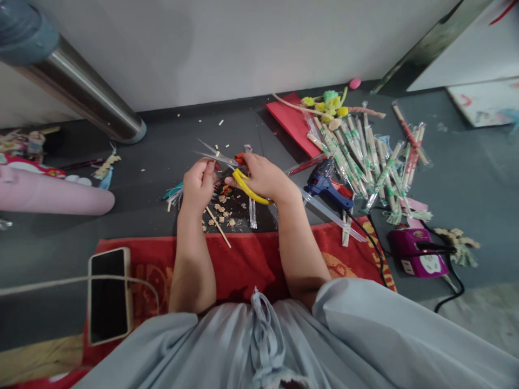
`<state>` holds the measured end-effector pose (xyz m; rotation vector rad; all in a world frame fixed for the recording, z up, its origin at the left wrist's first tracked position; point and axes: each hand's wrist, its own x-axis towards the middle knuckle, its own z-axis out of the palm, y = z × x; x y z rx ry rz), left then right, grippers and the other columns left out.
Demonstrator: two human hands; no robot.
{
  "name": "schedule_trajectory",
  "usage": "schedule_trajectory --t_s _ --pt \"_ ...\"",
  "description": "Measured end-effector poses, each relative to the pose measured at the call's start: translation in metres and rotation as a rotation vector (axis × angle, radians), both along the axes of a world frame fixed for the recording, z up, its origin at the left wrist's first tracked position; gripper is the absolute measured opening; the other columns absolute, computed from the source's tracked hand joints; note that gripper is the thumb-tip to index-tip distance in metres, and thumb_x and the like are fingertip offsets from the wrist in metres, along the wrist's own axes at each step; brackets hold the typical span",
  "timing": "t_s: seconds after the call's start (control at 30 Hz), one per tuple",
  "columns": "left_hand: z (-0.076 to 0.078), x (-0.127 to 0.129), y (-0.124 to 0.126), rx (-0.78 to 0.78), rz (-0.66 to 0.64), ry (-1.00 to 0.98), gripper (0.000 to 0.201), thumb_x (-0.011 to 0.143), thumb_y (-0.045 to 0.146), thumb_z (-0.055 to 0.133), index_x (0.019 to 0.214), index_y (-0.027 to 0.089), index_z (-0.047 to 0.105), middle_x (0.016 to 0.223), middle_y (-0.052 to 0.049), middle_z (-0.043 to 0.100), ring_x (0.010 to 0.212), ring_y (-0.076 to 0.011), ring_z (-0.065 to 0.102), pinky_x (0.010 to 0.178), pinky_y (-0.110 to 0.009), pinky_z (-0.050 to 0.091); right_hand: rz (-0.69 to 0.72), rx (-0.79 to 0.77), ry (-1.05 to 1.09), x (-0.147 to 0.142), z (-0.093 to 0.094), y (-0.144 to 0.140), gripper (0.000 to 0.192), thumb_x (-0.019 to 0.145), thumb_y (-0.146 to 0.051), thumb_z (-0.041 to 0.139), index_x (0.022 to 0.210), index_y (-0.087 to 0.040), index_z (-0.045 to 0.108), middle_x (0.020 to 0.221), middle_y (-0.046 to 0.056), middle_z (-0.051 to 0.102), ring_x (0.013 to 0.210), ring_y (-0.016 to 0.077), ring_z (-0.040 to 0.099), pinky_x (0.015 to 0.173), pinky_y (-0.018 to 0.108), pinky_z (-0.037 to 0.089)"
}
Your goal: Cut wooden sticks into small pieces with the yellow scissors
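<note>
My right hand (261, 175) is closed around a pair of scissors (247, 186) with a yellow and orange-red handle. Their slim blades point left and stand apart. My left hand (198, 183) is pinched shut right beside the blades; what its fingertips hold is too small to make out. Pale cut bits (221, 208) are scattered below the hands, on a dark patch of the surface. A thin wooden stick (219, 228) lies slanting just under my left wrist. Teal and white fringe (174, 194) shows left of that hand.
Wrapped chopsticks (365, 151) lie heaped at the right, beside a blue glue gun (328, 186) and a red folder (290, 121). A purple power socket (417, 254) trails black cable. A phone (108, 294) lies on the red towel (247, 265); a pink bottle (57, 192) is at left.
</note>
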<state>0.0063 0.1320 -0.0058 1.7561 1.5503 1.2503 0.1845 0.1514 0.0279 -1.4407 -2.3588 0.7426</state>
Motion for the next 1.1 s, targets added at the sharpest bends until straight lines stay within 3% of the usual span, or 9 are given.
schedule_trajectory --t_s 0.47,0.8,0.93,1.1 --pt "-0.002 -0.009 0.0 0.066 -0.025 0.153 0.043 0.091 0.051 0.036 0.072 0.019 0.056 0.066 0.0 0.056 0.056 -0.0094 0.049 0.056 -0.024 0.037 0.016 0.004 -0.034 -0.001 -0.001 0.001 0.072 0.078 -0.073 0.044 0.116 -0.013 0.052 0.114 0.016 0.061 0.104 0.0289 0.057 0.087 0.038 0.042" --pt "0.004 -0.01 -0.003 0.082 0.03 0.177 0.043 0.092 0.051 0.035 0.075 0.02 0.059 0.058 0.002 0.051 0.054 -0.0099 0.047 0.054 -0.024 0.035 -0.047 -0.025 -0.137 -0.005 0.009 0.0 0.059 0.077 -0.074 0.041 0.09 -0.019 0.059 0.09 0.011 0.068 0.08 0.025 0.063 0.064 0.031 0.04" --pt "0.0 -0.006 -0.001 0.047 0.079 0.053 0.045 0.091 0.055 0.034 0.08 0.02 0.061 0.054 0.003 0.048 0.05 -0.0093 0.046 0.052 -0.024 0.035 -0.087 -0.017 -0.122 -0.008 0.011 -0.001 0.059 0.078 -0.074 0.04 0.089 -0.019 0.059 0.088 0.01 0.068 0.079 0.0252 0.063 0.062 0.03 0.04" --pt "-0.006 0.0 0.006 0.103 0.231 -0.257 0.049 0.091 0.059 0.027 0.111 0.024 0.055 0.085 -0.004 0.063 0.074 -0.0118 0.062 0.062 -0.024 0.047 -0.2 0.007 -0.016 -0.013 0.015 -0.002 0.054 0.08 -0.071 0.041 0.086 -0.02 0.058 0.083 0.008 0.067 0.074 0.0217 0.06 0.061 0.028 0.037"
